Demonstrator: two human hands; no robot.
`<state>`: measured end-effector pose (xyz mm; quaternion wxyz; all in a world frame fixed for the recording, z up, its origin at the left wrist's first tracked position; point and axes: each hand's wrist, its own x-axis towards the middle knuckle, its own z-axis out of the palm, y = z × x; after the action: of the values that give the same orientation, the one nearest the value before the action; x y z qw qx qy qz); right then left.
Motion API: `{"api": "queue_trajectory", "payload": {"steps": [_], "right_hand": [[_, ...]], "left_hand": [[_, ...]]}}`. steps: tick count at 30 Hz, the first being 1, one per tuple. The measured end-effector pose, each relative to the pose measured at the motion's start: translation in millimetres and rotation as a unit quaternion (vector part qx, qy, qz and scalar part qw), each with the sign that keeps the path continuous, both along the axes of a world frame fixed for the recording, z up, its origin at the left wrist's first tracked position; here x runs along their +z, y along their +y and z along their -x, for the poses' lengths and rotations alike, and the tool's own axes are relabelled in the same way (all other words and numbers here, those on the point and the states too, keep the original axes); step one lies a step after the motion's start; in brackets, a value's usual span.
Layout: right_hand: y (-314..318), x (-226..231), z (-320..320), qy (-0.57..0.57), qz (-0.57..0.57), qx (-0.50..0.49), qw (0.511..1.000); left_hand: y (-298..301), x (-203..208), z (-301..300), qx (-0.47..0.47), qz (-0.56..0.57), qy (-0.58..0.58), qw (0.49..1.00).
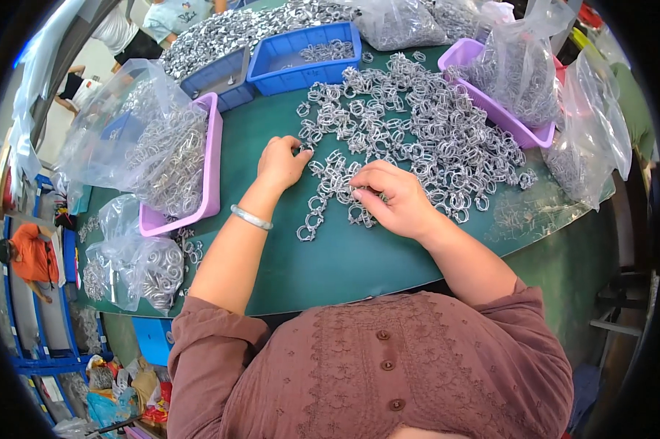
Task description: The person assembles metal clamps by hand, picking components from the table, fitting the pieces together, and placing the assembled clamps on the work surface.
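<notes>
Presently, left hand (278, 164) has thumb and index curled close at the left edge of a heap of grey metal ring fittings (447, 139); cannot tell whether one is pinched. Right hand (397, 196): thumb and forefinger near together over adjoining fittings, grip contents hidden. Fittings lie on green tabletop (300, 271), nearer than blue bin (308, 78).

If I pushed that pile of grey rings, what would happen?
The pile of grey rings would probably shift in clumps, because they lie jumbled over each other. Each ring looks metallic, so it's likely stiff. The loose ring beside the blue bin might skid alone, since it lies apart.
</notes>
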<state>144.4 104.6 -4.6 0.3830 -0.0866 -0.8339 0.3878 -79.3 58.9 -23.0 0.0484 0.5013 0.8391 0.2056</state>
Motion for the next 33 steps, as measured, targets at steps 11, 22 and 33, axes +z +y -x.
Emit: {"api": "queue_trajectory", "payload": {"steps": [11, 22, 33], "right_hand": [[0.7, -0.6, -2.5, -0.03, -0.009, 0.002, 1.0], [0.2, -4.6, 2.3, 0.017, 0.095, 0.056, 0.994], [5.6, -9.5, 2.2, 0.002, 0.188, 0.083, 0.979]], "left_hand": [[-23.4, 7.4, -24.4, -0.047, -0.268, -0.424, 0.864], [-51.0, 16.3, -85.4, -0.202, -0.328, -0.353, 0.853], [-58.8, 5.0, -85.9, -0.197, -0.355, -0.441, 0.8]]}}
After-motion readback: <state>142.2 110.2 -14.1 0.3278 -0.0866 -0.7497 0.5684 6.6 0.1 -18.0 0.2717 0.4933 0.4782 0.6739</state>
